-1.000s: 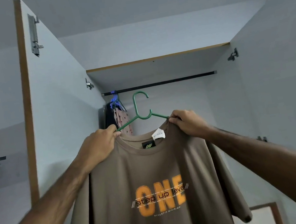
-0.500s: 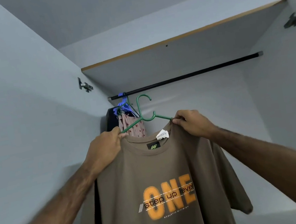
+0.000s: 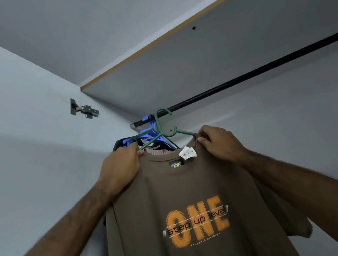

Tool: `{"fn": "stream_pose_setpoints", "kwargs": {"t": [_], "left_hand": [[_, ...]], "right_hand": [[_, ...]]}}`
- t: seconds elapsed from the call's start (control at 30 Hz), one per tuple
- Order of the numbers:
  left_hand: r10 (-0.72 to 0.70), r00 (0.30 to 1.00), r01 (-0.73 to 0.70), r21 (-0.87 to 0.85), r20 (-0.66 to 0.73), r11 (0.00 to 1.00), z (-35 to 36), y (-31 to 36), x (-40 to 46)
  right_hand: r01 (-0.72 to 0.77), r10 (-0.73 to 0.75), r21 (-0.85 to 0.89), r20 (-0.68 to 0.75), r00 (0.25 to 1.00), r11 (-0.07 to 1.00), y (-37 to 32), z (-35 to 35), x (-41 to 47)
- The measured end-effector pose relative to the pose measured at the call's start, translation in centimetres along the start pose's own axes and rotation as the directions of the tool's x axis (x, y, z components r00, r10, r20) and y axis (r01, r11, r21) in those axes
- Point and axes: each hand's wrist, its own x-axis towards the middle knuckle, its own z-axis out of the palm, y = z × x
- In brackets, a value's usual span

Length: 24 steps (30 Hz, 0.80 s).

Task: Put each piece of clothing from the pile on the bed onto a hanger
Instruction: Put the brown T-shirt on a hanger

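A brown T-shirt [image 3: 188, 201] with an orange "ONE" print hangs on a green hanger [image 3: 163, 126]. My left hand [image 3: 119, 170] grips the shirt's left shoulder over the hanger arm. My right hand [image 3: 218, 142] pinches the right shoulder at the collar. The hanger's hook is right at the black wardrobe rail [image 3: 254, 71], near its left end; whether it sits on the rail I cannot tell. A white tag [image 3: 187, 152] dangles at the collar.
Blue hangers [image 3: 148, 128] with dark and pink clothes hang on the rail's left end, just behind the green hanger. A shelf [image 3: 217, 44] lies above the rail. The wardrobe's left wall carries a metal hinge [image 3: 83, 111]. The rail runs on bare to the right.
Both hands have lifted the shirt and hanger up and toward the rail. The hook, which was below the rail, is now level with it. The view has closed in on the wardrobe.
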Motion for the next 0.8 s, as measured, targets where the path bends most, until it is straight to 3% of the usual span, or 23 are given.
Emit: {"fn": "stream_pose_setpoints", "kwargs": {"t": [0.27, 0.5, 0.8], "left_hand": [[0.061, 0.994, -0.027, 0.344, -0.09, 0.939, 3.4, -0.9, 7.6], [0.07, 0.996, -0.036, 0.445, -0.061, 0.895, 7.0, -1.9, 13.7], [0.028, 0.996, 0.028, 0.587, -0.087, 0.809, 9.5, -1.8, 17.3]], "right_hand": [[0.024, -0.024, -0.014, 0.013, 1.0, 1.0, 1.9, 8.8, 6.6], [-0.037, 0.037, 0.075, 0.011, 0.999, 0.996, 2.9, 15.0, 12.9], [0.007, -0.012, 0.237, 0.02, 1.0, 0.972, 3.5, 20.3, 17.6]]}}
